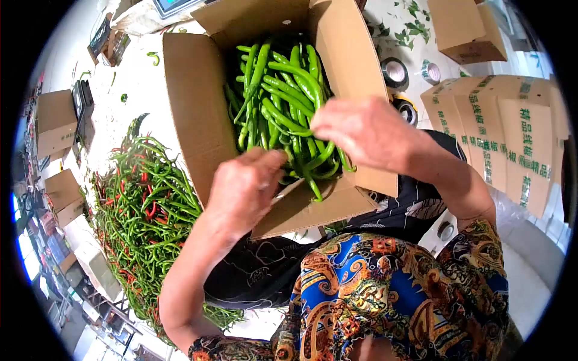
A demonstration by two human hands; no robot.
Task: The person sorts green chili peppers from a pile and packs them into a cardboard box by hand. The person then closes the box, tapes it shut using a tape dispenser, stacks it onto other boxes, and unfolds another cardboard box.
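Note:
An open cardboard box (180,102) stands in front of me, its flaps folded outward. Long green chili peppers (283,90) fill it, mostly lying lengthwise, with a few tips poking out over the near flap. My right hand (367,132) is at the box's right side, fingers pinched together on a green chili pepper. At the near left corner is my left hand (244,183), its fingers curled down among the peppers. What those fingers hold, if anything, is hidden by the hand.
A big heap of green and red chili peppers (144,210) lies on the floor at left. Several printed cartons (494,132) stand at right, near rolls of tape (395,71). Loose leaves (415,27) are scattered at the back right. Another cardboard box (466,30) sits behind.

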